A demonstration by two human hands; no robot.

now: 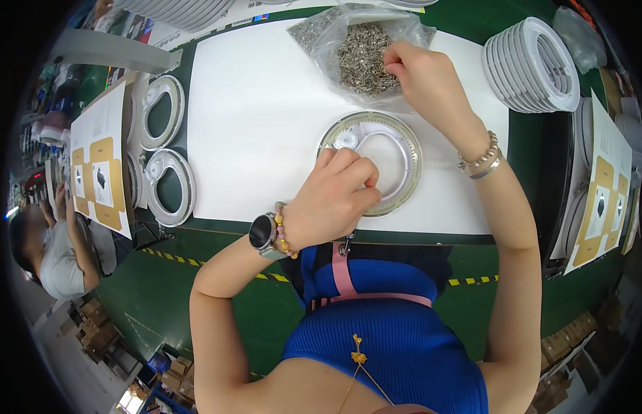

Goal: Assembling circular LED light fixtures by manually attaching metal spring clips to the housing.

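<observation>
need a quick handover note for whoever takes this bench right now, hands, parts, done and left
Left hand: fingers pinched together on the lower left rim of the round white plastic ring housing lying on the white table mat.
Right hand: fingertips in the open clear plastic bag of small metal screws just behind the housing.
Done: two similar white rings lie off the mat's left edge; whether finished, cannot tell.
Left: a stack of white rings stands at right; the screws already fitted in this housing are too small to count.
</observation>
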